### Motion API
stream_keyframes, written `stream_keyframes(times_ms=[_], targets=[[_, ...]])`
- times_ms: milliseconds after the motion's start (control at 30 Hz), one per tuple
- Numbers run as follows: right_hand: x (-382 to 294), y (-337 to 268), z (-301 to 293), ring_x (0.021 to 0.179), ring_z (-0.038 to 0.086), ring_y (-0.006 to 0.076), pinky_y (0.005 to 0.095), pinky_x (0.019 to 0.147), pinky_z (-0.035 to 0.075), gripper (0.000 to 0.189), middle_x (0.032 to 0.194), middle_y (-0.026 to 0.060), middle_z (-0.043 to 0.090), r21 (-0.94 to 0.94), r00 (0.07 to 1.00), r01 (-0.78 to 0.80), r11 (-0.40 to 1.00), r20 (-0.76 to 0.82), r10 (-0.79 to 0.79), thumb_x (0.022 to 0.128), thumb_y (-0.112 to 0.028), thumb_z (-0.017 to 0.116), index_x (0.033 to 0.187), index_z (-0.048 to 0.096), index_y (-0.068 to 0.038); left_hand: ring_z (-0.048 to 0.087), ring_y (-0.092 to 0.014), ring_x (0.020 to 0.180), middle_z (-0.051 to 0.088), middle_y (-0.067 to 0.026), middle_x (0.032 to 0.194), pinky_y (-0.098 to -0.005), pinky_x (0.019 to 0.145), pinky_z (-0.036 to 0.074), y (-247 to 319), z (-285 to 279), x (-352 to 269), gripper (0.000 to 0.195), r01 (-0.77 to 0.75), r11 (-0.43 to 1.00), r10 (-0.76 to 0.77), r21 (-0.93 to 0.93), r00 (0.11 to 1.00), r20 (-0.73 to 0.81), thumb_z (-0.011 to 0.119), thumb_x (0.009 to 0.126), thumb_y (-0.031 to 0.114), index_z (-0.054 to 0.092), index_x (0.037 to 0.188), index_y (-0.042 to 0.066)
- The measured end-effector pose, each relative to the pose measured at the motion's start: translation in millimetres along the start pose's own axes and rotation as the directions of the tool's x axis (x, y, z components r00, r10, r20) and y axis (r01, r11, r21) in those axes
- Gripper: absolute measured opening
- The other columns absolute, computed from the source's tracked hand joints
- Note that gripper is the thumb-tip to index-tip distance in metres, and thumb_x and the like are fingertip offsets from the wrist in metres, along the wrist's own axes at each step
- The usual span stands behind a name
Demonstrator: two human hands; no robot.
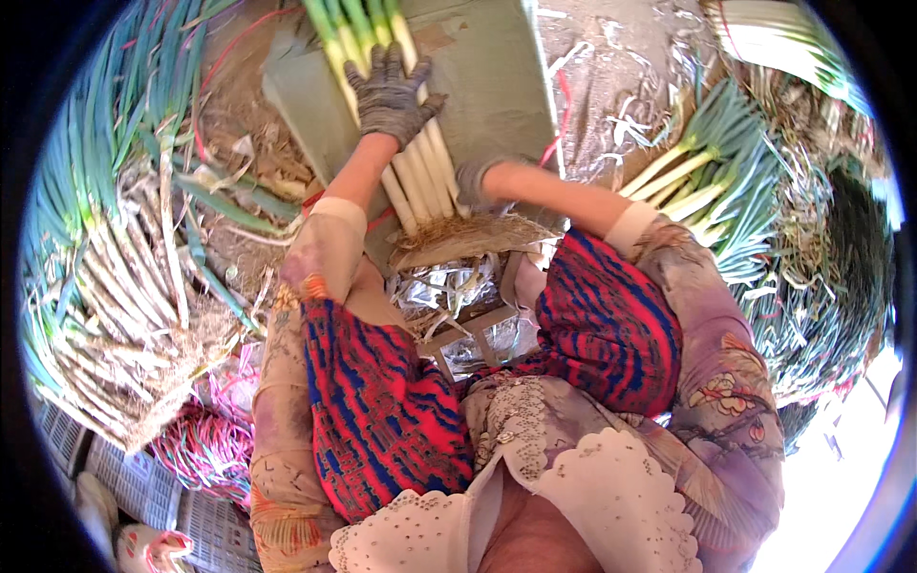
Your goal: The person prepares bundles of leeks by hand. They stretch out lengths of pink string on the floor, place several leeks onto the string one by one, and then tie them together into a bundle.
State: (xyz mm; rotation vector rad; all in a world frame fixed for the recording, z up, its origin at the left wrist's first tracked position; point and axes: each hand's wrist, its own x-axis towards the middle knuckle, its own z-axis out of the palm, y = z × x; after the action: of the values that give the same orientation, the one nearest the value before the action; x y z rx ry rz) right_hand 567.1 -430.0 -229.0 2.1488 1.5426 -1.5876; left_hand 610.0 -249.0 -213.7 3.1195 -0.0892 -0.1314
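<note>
Several long white-stemmed green onions point(419, 179) lie side by side on a low, cloth-covered board point(487, 79), green tops away from me and roots towards me. My left hand point(390, 97), in a grey-brown glove, rests on top of the stalks with its fingers spread. Beside the root end, at the right edge of the row, is my right hand point(476, 185), gloved and blurred; its fingers are mostly hidden. The trimmed-looking root mat point(473, 236) sits at the near edge of the board.
Unsorted green onions with soiled stems point(122, 279) are heaped at the left. At lower left are a bundle of coloured ties point(204, 451) and plastic crates point(132, 480). More onions point(716, 172) are piled at the right, with a white-stemmed bundle point(777, 43) at upper right. Peelings litter the ground.
</note>
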Motion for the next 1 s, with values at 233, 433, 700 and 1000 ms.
stream_keyframes(times_ms=[233, 433, 700, 1000], targets=[[52, 8, 76, 0.083, 0.064, 0.0295, 0.043, 0.068, 0.052, 0.026, 0.09, 0.0157, 0.066, -0.021, 0.982, -0.171, 0.985, 0.081, 0.172, 0.073, -0.021, 0.058, 0.089, 0.068, -0.004, 0.01, -0.031, 0.136, 0.017, -0.0163, 0.146, -0.059, 0.103, -0.001, 24, -18, 3, 0.065, -0.017, 0.998, 0.019, -0.064, 0.999, 0.032, 0.044, 0.079, 0.062, 0.036, 0.135, 0.029], [-121, -38, -69, 0.068, 0.063, 0.0153, 0.027, 0.054, 0.051, 0.034, 0.086, 0.0078, 0.065, 0.828, 0.978, 0.12, 0.548, -0.194, 0.08, 0.085, -0.036, 0.053, 0.095, 0.066, -0.006, 0.012, -0.031, 0.135, 0.018, -0.0138, 0.146, -0.0584, 0.103, 0.003, 27, -24, 3, 0.066, 0.016, 0.997, -0.025, 0.078, 0.992, 0.128, 0.043, 0.08, 0.06, 0.034, 0.136, 0.026], [-259, 144, 46, 0.057, 0.059, 0.0184, 0.0324, 0.052, 0.049, 0.026, 0.069, 0.0094, 0.062, 0.927, -0.276, 0.328, 0.181, -0.089, 0.957, 0.079, -0.029, 0.062, 0.079, 0.063, -0.003, 0.013, -0.03, 0.135, 0.018, -0.0128, 0.146, -0.0578, 0.103, 0.006, 26, -32, 1, 0.064, 0.012, 0.992, -0.029, 0.128, 0.99, 0.134, 0.04, 0.083, 0.059, 0.032, 0.137, 0.025], [-227, 253, 212, 0.068, 0.06, 0.0195, 0.0354, 0.06, 0.047, 0.033, 0.077, 0.0092, 0.063, 0.814, -0.414, -0.254, -0.522, 0.397, 0.819, 0.072, -0.036, 0.062, 0.076, 0.065, -0.003, 0.016, -0.032, 0.133, 0.022, -0.015, 0.143, -0.0576, 0.103, 0.009, 19, -19, -2, 0.061, -0.006, 0.991, 0.0, 0.131, 0.999, 0.046, 0.043, 0.083, 0.057, 0.036, 0.135, 0.025]])
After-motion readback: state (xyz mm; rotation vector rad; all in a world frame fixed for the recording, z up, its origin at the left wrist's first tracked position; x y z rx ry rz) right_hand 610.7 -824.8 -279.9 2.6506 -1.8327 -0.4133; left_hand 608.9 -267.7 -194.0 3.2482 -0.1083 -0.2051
